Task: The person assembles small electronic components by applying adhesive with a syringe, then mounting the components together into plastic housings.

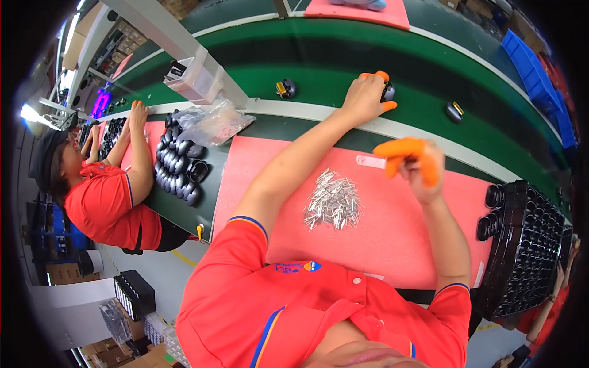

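Note:
My left hand, with orange covers on its fingertips, reaches over the far rail onto the green conveyor belt. Its fingers close around a small dark rounded casing, mostly hidden by the hand. Above the far right part of the pink mat is my right hand. Orange covers wrap its bent fingers, and what they hold, if anything, cannot be made out. A white label strip shows beside those fingertips. Between my forearms lies a heap of thin silvery metal pins.
Other dark casings with gold-coloured parts sit on the belt, one more to the right. Stacked black trays border the mat's right. Leftward are rows of dark casings, a plastic bag, a post and a co-worker.

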The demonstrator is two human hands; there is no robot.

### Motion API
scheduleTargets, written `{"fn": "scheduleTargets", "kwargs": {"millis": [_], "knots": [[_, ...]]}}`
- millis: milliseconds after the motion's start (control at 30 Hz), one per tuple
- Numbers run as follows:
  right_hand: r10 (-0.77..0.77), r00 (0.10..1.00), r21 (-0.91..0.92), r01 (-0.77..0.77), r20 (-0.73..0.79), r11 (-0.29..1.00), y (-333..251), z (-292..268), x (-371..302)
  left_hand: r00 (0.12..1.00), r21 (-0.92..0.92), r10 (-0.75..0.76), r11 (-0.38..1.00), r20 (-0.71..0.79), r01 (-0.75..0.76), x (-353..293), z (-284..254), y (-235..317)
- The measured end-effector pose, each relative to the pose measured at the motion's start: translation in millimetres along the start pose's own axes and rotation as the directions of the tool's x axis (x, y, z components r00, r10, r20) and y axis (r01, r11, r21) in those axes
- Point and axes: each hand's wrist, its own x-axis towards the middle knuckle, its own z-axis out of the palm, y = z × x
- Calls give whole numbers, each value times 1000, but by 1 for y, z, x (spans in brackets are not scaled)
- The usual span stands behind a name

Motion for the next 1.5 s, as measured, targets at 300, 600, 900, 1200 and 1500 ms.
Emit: {"fn": "scheduleTargets", "kwargs": {"millis": [300, 600, 900, 1200, 1500], "knots": [[-28, 965, -114, 59, 260, 992, 22, 14, 14, 966, 231, -252, 945, 64, 232, -5, -76, -43], [412, 896, -229, -371, 165, 900, 23, 21, 26, 775, 285, -631, 738, -29, 611, -52, -131, -111], [347, 862, -662, -18, 369, 749, 35, 40, 7, 905, 126, -425, 897, -26, 425, -48, -104, -107], [274, 899, -889, 212, 340, 407, 31, 83, -8, 965, -213, -261, 942, 23, 260, -57, -97, -53], [213, 959, -442, -112, 185, 890, 17, 6, -1, 965, -504, -180, 826, 192, 254, -125, -75, 50]]}}
